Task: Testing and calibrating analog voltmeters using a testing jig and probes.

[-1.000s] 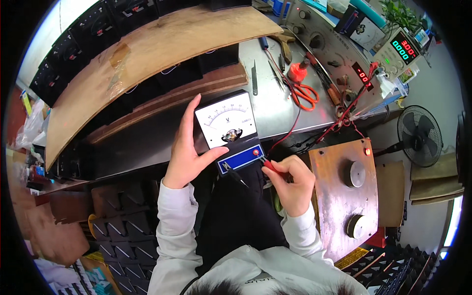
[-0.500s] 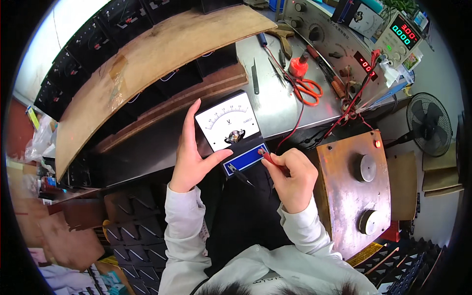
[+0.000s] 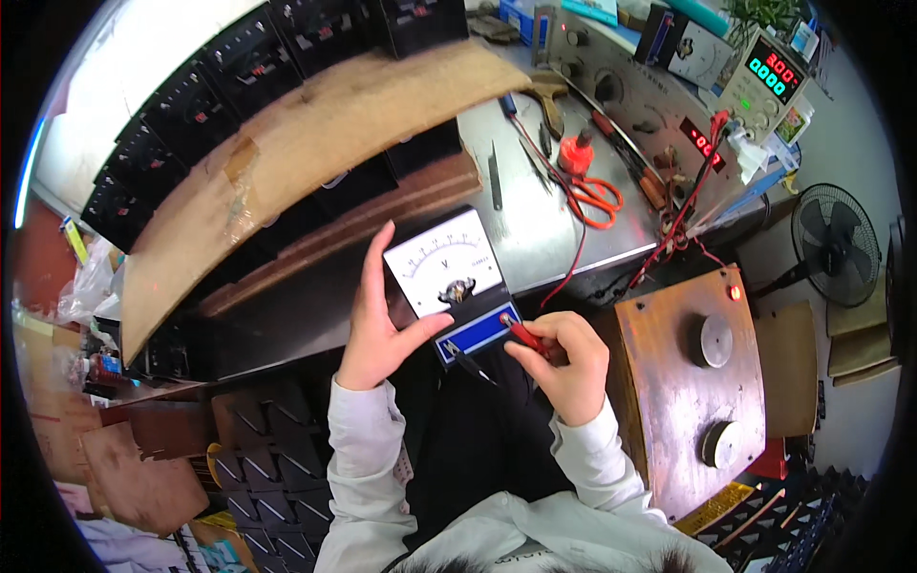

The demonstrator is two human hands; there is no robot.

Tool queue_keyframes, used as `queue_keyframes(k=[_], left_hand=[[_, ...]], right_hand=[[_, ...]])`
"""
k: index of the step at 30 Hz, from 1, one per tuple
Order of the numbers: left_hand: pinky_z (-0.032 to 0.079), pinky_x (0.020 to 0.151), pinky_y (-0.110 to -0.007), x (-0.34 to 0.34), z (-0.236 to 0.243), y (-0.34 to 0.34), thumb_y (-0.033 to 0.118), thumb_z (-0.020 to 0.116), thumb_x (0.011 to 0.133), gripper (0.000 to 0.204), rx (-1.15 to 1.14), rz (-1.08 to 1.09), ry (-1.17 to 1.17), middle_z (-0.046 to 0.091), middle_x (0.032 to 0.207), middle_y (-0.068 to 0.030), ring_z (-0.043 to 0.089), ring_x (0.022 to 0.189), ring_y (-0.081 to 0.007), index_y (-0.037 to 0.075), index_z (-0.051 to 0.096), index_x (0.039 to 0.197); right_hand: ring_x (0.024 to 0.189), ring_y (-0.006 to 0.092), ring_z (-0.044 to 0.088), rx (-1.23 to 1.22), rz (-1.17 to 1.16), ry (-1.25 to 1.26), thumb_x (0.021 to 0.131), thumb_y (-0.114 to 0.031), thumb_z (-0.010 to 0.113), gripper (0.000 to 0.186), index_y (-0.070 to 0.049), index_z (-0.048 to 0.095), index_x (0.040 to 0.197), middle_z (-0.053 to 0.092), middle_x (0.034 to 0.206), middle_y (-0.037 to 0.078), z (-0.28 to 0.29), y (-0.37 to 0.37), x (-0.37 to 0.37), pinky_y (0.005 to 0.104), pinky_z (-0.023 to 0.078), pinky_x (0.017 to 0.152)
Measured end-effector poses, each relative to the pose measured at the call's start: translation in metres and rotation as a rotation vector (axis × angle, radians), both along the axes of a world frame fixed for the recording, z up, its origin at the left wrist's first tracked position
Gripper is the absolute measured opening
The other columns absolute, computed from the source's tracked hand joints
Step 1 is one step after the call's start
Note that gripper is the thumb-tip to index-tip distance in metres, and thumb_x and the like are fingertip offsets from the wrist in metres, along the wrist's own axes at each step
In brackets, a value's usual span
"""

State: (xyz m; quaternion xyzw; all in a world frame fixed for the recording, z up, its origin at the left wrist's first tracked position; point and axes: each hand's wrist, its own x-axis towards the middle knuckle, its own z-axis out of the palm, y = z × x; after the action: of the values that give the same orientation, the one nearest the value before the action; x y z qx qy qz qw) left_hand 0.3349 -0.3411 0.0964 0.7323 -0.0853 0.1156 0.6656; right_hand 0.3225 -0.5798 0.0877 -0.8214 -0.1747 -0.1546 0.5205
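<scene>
A panel meter [image 3: 447, 250] with a white dial sits at the centre of the clock, tilted, above a seated person's lap. Its dial carries a printed black scale arc with numerals, a unit letter below and small print to one side; the blue panel [image 3: 475, 334] beneath shows a pale border.

From eight o'clock, the left hand [image 3: 377, 329] holds the meter with a wide-spread grip, thumb across its lower left corner, fingers up its side. At four o'clock, the right hand [image 3: 569, 368] pinches a red clip [image 3: 530, 338] between thumb and curled fingers, its tip at the blue panel's right end; whether it bites the terminal cannot be told. A black clip [image 3: 470, 366] is at the panel's left end, pointing toward five o'clock.

At two o'clock, a power supply [image 3: 781, 107] glows with red and cyan digits, beyond a grey instrument [image 3: 659, 91] with a red readout and lettering too small to read. A wooden box [image 3: 669, 406] with two metal knobs stands at four o'clock. Lettering on the white top [image 3: 478, 544] is only partly visible.
</scene>
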Motion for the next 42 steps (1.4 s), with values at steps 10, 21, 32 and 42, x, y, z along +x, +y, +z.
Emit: queue_keyframes(k=[10, 21, 32, 42], left_hand=[[0.041, 0.11, -0.044, -0.032, 0.009, -0.039, 0.005, 0.086, 0.071, 0.104, 0.233, 0.124, -0.037, 0.049, 0.142, -0.0209, 0.05, 0.131, -0.0334, 0.004, 0.026, 0.157], [0.047, 0.082, -0.042, -0.099, 0.059, -0.168, 0.021, 0.08, 0.078, 0.015, -0.75, -0.709, -0.17, 0.07, 0.091, -0.0149, 0.056, 0.096, -0.0302, 0.01, 0.07, 0.072], [0.032, 0.11, -0.052, -0.14, 0.09, -0.272, 0.073, 0.018, 0.1, 0.077, -1.493, -1.16, -0.242, 0.045, 0.14, -0.038, 0.042, 0.135, -0.047, 0.022, 0.073, 0.118], [0.032, 0.106, -0.059, -0.154, 0.086, -0.253, 0.07, 0.018, 0.101, 0.076, -1.093, -1.746, 0.368, 0.027, 0.152, -0.0436, 0.042, 0.132, -0.0505, 0.018, 0.066, 0.132]], right_hand=[[0.124, 0.0443, 0.051, -0.318, -0.093, -0.005, 0.061, -0.034, 0.092, 0.121, 0.016, 0.025, 0.148, 0.048, 0.138, 0.031, 0.01, 0.045, -0.015, 0.0463, 0.044, 0.102], [0.114, 0.0424, 0.06, -0.464, -1.109, 0.123, 0.065, -0.034, 0.089, 0.114, 0.019, 0.028, 0.145, 0.057, 0.126, 0.032, -0.047, -0.227, -0.113, 0.0447, 0.048, 0.099], [0.117, 0.0434, 0.058, -0.658, -1.513, 0.303, 0.071, -0.05, 0.082, 0.116, 0.011, 0.024, 0.151, 0.057, 0.127, 0.032, -0.084, -0.317, -0.165, 0.0449, 0.048, 0.099], [0.116, 0.0423, 0.057, -0.687, -1.562, 0.325, 0.067, -0.055, 0.083, 0.112, 0.011, 0.034, 0.143, 0.057, 0.125, 0.029, -0.081, -0.314, -0.16, 0.0485, 0.05, 0.095]])
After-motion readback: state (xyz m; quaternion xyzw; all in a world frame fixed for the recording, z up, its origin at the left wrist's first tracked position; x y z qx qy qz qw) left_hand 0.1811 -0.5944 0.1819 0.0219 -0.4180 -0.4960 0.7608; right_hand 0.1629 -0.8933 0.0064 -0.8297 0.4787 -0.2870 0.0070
